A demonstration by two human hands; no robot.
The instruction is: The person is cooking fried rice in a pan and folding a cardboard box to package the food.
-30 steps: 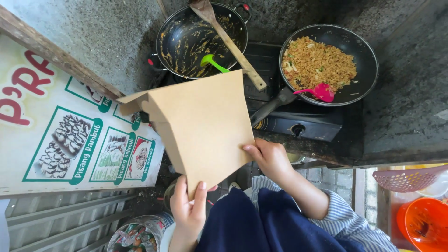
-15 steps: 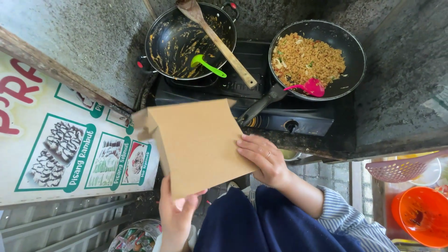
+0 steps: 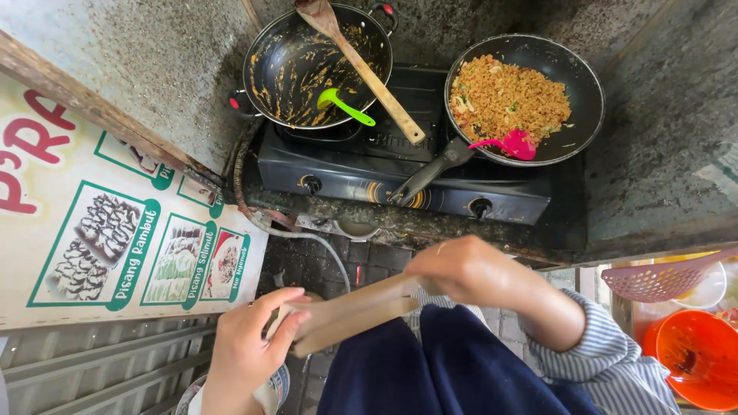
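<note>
Head view: both hands grip a brown paper sheet [image 3: 350, 311], now seen nearly edge-on low in the picture. Left hand [image 3: 250, 346] curls its fingers [image 3: 286, 329] closed around the near end; right hand [image 3: 469, 269] pinches the far end from above, fingertips hidden beneath the palm. Beyond the fingers sits a black two-burner stove [image 3: 400, 184]. Farther on, a dirty wok [image 3: 315, 65] holds a wooden spatula [image 3: 361, 65] and green spoon [image 3: 346, 106]; a pan [image 3: 584, 92] holds fried rice [image 3: 507, 96] and a pink spoon [image 3: 507, 144].
</note>
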